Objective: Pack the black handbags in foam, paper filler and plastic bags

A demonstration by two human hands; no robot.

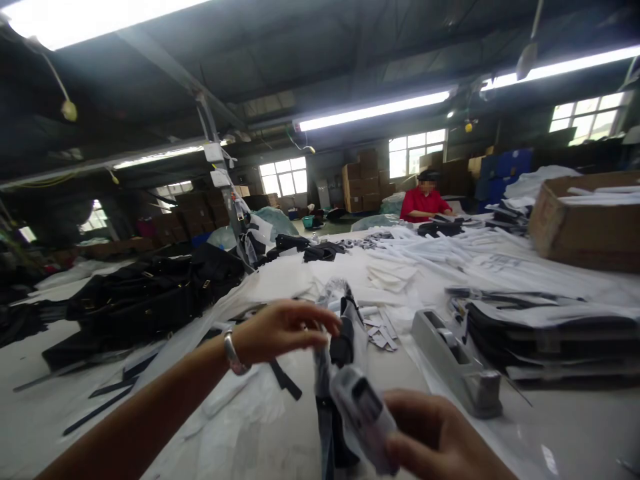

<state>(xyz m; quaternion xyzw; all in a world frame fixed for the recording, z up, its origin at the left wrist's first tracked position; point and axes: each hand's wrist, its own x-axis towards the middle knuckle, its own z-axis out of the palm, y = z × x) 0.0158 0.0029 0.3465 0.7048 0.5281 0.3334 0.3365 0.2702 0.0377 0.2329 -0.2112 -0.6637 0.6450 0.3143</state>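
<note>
My right hand (pixel 435 433) grips a pale, plastic-wrapped piece (pixel 363 413) with a dark slot in it, which looks like a buckle. It is blurred, so its exact kind is unclear. Behind it, a black strap-like bundle (pixel 343 343) in clear film runs away from me along the table. My left hand (pixel 285 327), with a silver bracelet at the wrist, hovers at the left of that bundle. Its fingers are stretched out and apart, fingertips close to the black roll; contact cannot be made out.
A grey tape dispenser (pixel 457 363) stands at right, beside stacked black bags (pixel 550 340) with white sheets. A cardboard box (pixel 585 223) sits farther back. Black bags (pixel 145 297) pile up at left. Paper scraps (pixel 381 332) lie mid-table. A person in red (pixel 425 203) works at the far end.
</note>
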